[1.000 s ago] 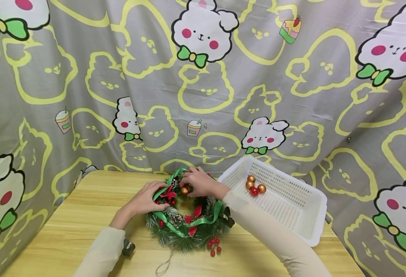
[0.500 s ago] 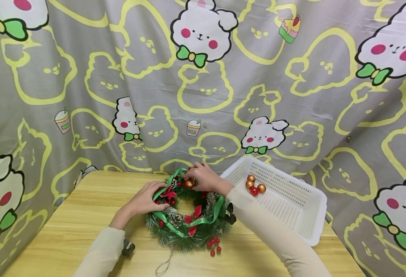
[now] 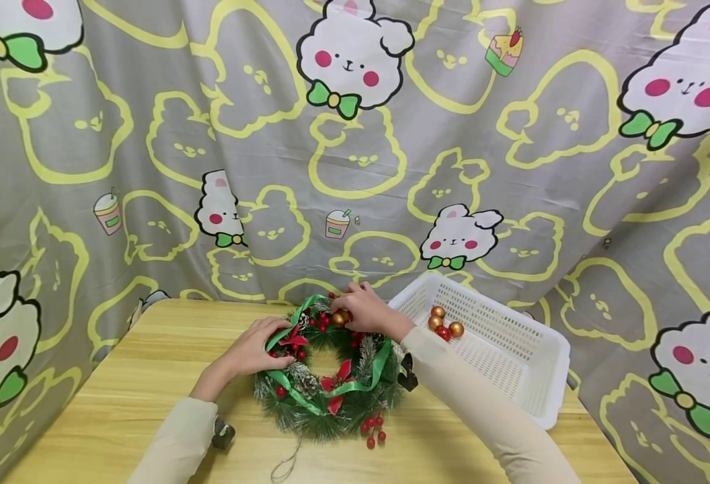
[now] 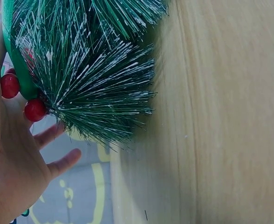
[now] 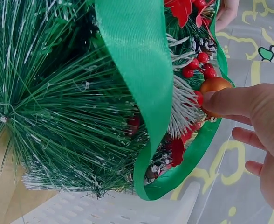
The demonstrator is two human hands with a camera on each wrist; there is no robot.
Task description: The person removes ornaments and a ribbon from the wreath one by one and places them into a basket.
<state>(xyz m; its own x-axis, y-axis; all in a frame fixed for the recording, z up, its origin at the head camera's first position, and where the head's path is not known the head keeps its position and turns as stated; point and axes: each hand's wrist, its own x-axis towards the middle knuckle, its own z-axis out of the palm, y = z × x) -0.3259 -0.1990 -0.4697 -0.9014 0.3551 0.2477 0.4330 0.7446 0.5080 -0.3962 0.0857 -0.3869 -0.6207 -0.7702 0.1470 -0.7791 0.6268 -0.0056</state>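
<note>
So the wreath (image 3: 323,425) is lying on the bench (image 3: 113,396), right in front of the person, with a shiny green ribbon (image 3: 382,365) looped around it. Right hand (image 3: 366,312) is over at the far right part of the ring, grip pretty narrow, thumb and finger pinching a gold ball (image 5: 216,86) that's tucked in next to some red berries (image 5: 191,69) and frosty sprigs. Left hand (image 3: 257,348) rests on the left side of the wreath, grip wide with the fingers spread, just beside a red flower (image 3: 294,337). Off to the right there's a white basket (image 3: 512,329) with three more gold balls plus a red ball (image 3: 444,333), all bunched toward its left end. A berry sprig (image 3: 372,430) pokes out at the wreath's near right edge, and a thin twine loop (image 3: 285,466) lies on the near side.
</note>
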